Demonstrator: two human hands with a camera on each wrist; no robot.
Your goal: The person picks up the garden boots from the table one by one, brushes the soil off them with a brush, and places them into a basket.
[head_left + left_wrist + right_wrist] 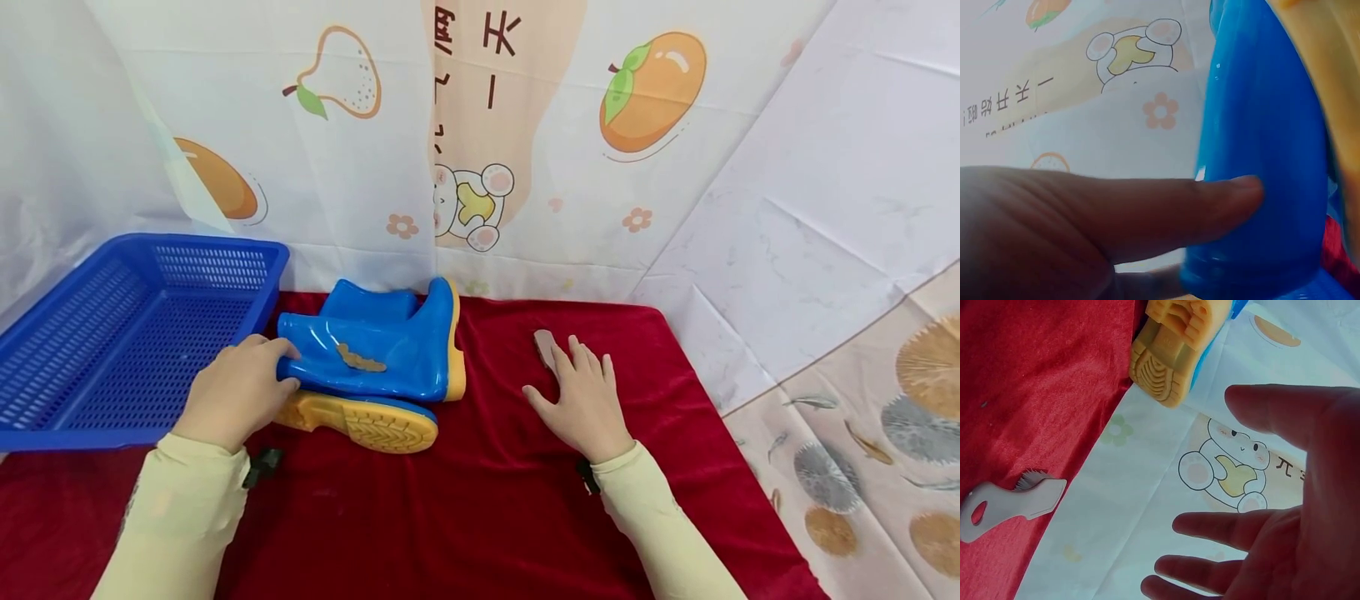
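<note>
Hanging behind the stained boot (412, 350), a white curtain (300, 192) bears printed fruit, flowers, dark characters and a small white animal clasping a yellow heart. Red cloth (487, 517) spreads beneath the stained boot and reaches out to its front and right. Left of the stained boot sits a blue basket (75, 439) with slotted walls and a mesh floor. The stained boot itself, glossy blue, lies on its side on the cloth, its shaft opening towards the basket and its yellow sole at the other end. A second boot (393, 427) lies just in front of it and partly hidden by it, showing its ridged yellow sole to the person.

At the shaft opening of the stained boot, the left hand (240, 392) grasps the rim, thumb laid along the blue surface and a finger beyond it. Well to the right of the stained boot is the right hand (581, 404), free of any hold, its fingers spread. Near those fingers, also right of the stained boot, a grey brush (1016, 503) rests on the cloth, dark bristles along one side and a hole in its handle; the right wrist view shows hand and brush apart. On the shaft of the stained boot is a brown patch (363, 362).
</note>
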